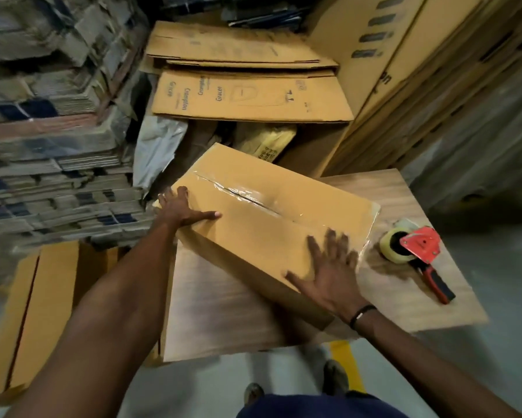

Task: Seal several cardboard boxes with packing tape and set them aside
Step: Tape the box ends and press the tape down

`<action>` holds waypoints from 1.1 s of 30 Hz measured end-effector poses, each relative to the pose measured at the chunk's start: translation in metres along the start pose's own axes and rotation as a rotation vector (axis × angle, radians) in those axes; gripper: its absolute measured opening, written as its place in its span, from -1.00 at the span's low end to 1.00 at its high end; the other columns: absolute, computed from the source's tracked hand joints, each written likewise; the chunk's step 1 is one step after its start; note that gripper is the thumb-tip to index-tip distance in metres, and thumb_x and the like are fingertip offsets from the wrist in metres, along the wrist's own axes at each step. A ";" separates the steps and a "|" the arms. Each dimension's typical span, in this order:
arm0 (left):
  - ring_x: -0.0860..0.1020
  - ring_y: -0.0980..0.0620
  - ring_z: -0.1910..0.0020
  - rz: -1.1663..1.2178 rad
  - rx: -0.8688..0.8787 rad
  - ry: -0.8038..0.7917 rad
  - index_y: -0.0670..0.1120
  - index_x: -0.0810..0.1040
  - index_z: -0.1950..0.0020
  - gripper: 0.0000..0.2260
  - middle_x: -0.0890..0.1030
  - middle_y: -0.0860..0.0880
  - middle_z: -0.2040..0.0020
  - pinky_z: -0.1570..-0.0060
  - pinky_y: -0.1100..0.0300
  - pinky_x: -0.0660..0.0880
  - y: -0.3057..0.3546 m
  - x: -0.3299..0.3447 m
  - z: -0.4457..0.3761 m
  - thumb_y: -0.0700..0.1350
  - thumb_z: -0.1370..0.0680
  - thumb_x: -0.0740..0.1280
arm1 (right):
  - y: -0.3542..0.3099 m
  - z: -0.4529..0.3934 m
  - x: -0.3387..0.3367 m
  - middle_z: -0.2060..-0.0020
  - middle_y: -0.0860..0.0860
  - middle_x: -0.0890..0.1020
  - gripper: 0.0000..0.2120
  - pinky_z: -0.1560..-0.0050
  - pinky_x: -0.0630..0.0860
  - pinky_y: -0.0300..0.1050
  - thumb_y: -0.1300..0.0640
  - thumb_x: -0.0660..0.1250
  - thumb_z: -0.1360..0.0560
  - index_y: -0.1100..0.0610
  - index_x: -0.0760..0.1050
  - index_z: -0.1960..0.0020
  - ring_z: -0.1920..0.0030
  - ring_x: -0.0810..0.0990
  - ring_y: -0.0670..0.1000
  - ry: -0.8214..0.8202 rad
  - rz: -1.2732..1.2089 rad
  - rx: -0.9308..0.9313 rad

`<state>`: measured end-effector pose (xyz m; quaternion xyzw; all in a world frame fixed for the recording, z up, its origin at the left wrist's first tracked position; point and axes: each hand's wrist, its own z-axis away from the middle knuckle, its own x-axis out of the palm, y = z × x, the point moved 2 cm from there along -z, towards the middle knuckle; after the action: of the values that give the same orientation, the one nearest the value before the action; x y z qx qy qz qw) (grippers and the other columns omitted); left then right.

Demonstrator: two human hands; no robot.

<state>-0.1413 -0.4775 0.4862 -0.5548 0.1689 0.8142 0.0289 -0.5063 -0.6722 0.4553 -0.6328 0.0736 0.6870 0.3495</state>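
Stacks of flattened cartons (51,122) fill the far left, and tall cardboard sheets (428,79) lean at the far right. Between them, flat printed cartons (247,95) lie over an open bin. A wooden surface (404,282) sits in the near middle, with another flat carton (36,312) beside it on the floor at the left. The box (253,224) lies tilted on the surface, its far-left corner overhanging the edge; clear tape (247,197) runs along its top seam and down its right end. The left hand (181,208) rests on the box's left corner, fingers curled over the edge, thumb flat on top. The right hand (329,273) presses flat on the near right of the top, fingers apart and straight. A red tape dispenser (416,254) lies on the surface just right of the box, apart from both hands.
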 end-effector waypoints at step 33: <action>0.01 -0.40 -0.60 -0.128 0.190 0.164 -0.02 0.02 -0.64 0.04 0.00 -0.26 -0.64 -0.43 -0.42 0.23 -0.010 0.008 0.059 0.64 -0.38 0.11 | -0.089 -0.054 0.057 -0.61 0.33 -0.32 0.04 -0.62 -0.04 0.20 -0.39 0.18 -0.59 0.20 -0.32 -0.67 -0.64 -0.24 0.34 0.213 -0.450 0.320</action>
<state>-0.1950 -0.4508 0.4957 -0.6238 0.2112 0.7430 0.1192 -0.4084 -0.6131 0.4233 -0.6387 0.0752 0.5017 0.5785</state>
